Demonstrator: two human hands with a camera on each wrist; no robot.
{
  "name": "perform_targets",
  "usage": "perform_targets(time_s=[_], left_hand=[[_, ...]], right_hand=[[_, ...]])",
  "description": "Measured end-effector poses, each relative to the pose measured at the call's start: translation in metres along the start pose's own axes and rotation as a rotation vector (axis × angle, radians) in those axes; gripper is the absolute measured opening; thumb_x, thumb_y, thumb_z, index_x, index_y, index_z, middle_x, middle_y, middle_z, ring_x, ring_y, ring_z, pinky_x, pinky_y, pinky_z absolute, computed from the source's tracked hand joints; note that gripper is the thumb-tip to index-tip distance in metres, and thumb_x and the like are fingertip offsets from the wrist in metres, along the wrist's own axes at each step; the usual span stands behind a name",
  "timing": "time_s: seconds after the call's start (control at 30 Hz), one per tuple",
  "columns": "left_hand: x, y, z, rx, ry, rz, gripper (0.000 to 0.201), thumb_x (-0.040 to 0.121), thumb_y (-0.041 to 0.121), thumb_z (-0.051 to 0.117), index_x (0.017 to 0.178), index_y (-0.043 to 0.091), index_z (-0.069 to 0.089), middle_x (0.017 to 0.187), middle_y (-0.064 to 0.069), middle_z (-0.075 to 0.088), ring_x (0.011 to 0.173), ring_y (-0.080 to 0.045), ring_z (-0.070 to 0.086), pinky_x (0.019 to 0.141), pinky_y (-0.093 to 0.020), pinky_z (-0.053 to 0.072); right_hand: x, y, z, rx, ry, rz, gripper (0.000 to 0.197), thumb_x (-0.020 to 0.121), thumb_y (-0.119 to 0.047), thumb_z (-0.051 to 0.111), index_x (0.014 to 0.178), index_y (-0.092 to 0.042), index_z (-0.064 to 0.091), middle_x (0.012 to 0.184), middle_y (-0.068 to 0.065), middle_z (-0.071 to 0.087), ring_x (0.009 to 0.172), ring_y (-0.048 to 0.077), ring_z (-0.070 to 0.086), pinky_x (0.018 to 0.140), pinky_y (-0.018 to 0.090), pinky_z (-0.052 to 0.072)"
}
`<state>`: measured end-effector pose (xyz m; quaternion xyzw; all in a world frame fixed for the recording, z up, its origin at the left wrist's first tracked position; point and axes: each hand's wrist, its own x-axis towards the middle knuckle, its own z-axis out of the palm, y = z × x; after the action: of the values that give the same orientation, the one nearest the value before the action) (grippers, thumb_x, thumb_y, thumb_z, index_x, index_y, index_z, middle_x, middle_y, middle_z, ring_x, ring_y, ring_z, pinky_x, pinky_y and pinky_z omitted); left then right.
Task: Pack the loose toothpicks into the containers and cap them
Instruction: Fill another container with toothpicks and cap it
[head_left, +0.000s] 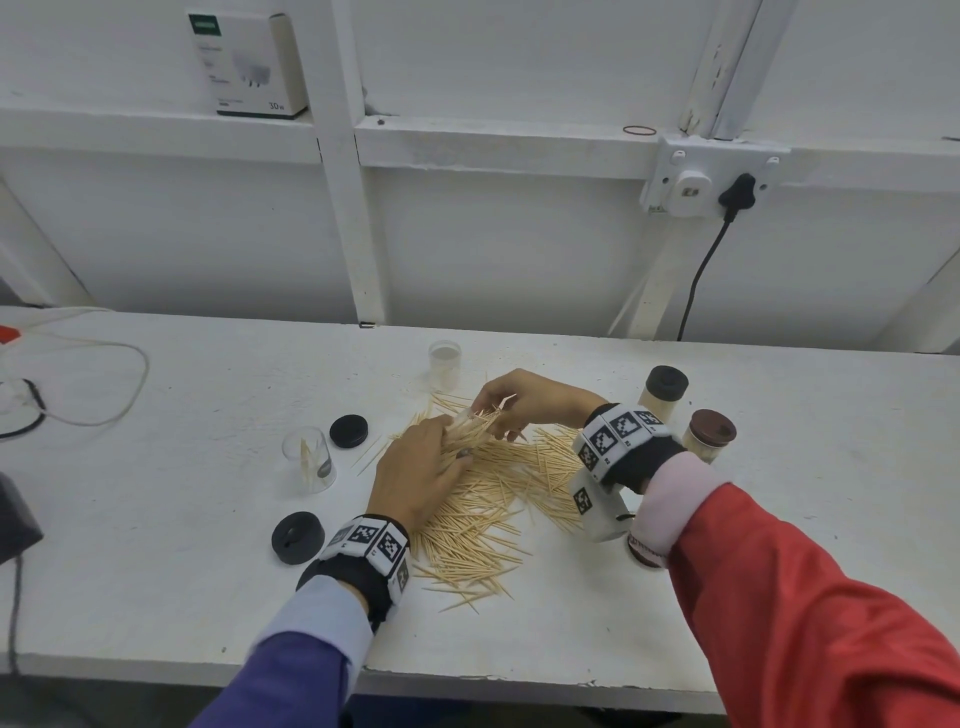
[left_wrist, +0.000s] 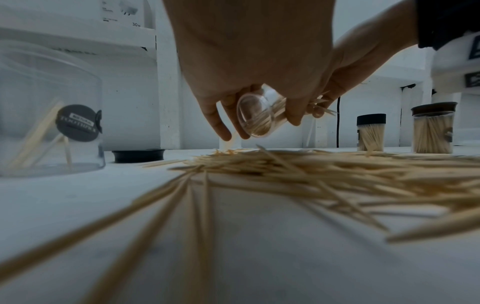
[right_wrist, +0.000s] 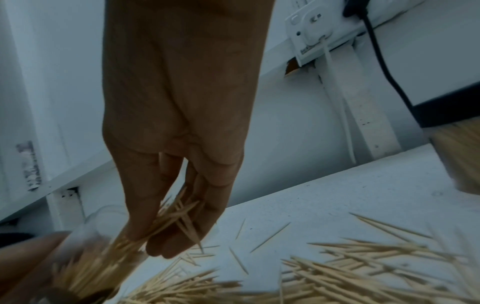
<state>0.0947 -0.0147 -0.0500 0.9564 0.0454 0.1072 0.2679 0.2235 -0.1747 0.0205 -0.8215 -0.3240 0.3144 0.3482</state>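
while the left hand (head_left: 415, 470) tilts the container (left_wrist: 259, 115), mouth toward right hand (head_left: 524, 400).

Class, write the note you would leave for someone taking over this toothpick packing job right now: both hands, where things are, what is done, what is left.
Left hand holds a clear jar tilted on its side, partly filled.
Right hand pinches a bundle of toothpicks and feeds it into that jar's mouth.
Loose toothpick pile lies on the table under both hands.
Done: two full jars, black-capped and brown-capped, stand at the right.
Left: fill the held jar, the nearly empty jar at the left and the empty one at the back, then fit the loose black caps.
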Motion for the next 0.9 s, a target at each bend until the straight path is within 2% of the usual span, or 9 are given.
perform_targets(time_s=[0.17,0.3,0.4,0.5,0.6,0.67,0.7,0.8,0.9], left_hand=[[0.000,0.001,-0.001,0.008,-0.003,0.001,0.054,0.092,0.044,0.056,0.137,0.018,0.043,0.127,0.002,0.055,0.115,-0.016,0.051,0.092,-0.031,0.042],[0.000,0.001,-0.001,0.002,-0.011,0.008,0.054,0.092,0.045,0.056,0.138,0.018,0.042,0.128,0.002,0.055,0.116,-0.016,0.051,0.092,-0.033,0.043],[-0.001,0.002,-0.001,-0.003,-0.017,0.027,0.056,0.092,0.045,0.057,0.138,0.018,0.042,0.127,0.002,0.056,0.115,-0.016,0.052,0.093,-0.034,0.045],[0.000,0.001,-0.001,0.006,-0.026,0.031,0.056,0.092,0.045,0.057,0.138,0.018,0.043,0.126,0.001,0.056,0.114,-0.016,0.052,0.091,-0.032,0.045],[0.000,0.000,-0.001,-0.014,-0.013,0.019,0.055,0.092,0.045,0.057,0.138,0.018,0.042,0.127,0.003,0.055,0.115,-0.015,0.052,0.092,-0.032,0.044],[-0.001,0.000,-0.001,-0.013,-0.014,0.020,0.055,0.092,0.045,0.057,0.139,0.019,0.042,0.129,0.003,0.054,0.116,-0.015,0.051,0.093,-0.032,0.044],[-0.001,0.000,-0.001,-0.010,-0.017,0.021,0.056,0.092,0.045,0.056,0.139,0.019,0.041,0.129,0.004,0.054,0.117,-0.015,0.051,0.093,-0.032,0.044],[-0.001,0.000,-0.001,-0.016,-0.021,0.034,0.056,0.092,0.045,0.056,0.140,0.019,0.041,0.130,0.003,0.054,0.117,-0.014,0.051,0.093,-0.031,0.044],[-0.002,0.002,-0.001,-0.039,-0.047,0.044,0.057,0.092,0.046,0.057,0.140,0.020,0.040,0.131,0.004,0.054,0.116,-0.013,0.052,0.093,-0.031,0.045]], right_hand=[[-0.004,0.005,-0.006,0.137,0.079,0.001,0.037,0.078,0.015,0.068,0.113,0.001,0.063,0.098,0.012,0.061,0.079,0.020,0.065,0.067,0.024,0.057],[-0.002,0.007,-0.004,0.175,0.223,-0.028,0.023,0.078,0.015,0.068,0.099,0.007,0.066,0.087,0.024,0.068,0.067,0.020,0.068,0.062,0.023,0.056],[-0.001,0.006,0.002,0.104,0.181,-0.062,0.013,0.078,0.011,0.070,0.090,0.006,0.070,0.081,0.020,0.071,0.063,0.014,0.068,0.061,0.021,0.055],[-0.001,0.002,0.005,0.068,0.105,-0.060,0.015,0.082,0.009,0.068,0.095,0.003,0.071,0.082,0.008,0.071,0.065,0.008,0.067,0.063,0.023,0.057],[-0.006,0.001,-0.001,0.118,0.040,-0.051,0.020,0.085,0.008,0.066,0.104,0.002,0.070,0.094,0.013,0.072,0.074,0.017,0.067,0.070,0.029,0.058],[-0.008,0.002,-0.005,0.155,0.041,-0.052,0.025,0.084,0.012,0.062,0.107,0.002,0.069,0.105,0.020,0.070,0.082,0.025,0.067,0.079,0.035,0.058],[-0.009,0.003,-0.007,0.153,0.060,-0.051,0.026,0.084,0.014,0.061,0.106,0.002,0.068,0.106,0.020,0.069,0.084,0.025,0.067,0.080,0.035,0.058],[-0.010,0.002,-0.005,0.155,0.167,-0.056,0.024,0.082,0.015,0.063,0.102,0.002,0.068,0.098,0.018,0.069,0.078,0.021,0.069,0.071,0.027,0.058],[-0.011,0.000,0.000,0.179,0.273,-0.077,0.023,0.078,0.011,0.072,0.098,0.002,0.067,0.093,0.020,0.068,0.072,0.022,0.071,0.063,0.024,0.057]])
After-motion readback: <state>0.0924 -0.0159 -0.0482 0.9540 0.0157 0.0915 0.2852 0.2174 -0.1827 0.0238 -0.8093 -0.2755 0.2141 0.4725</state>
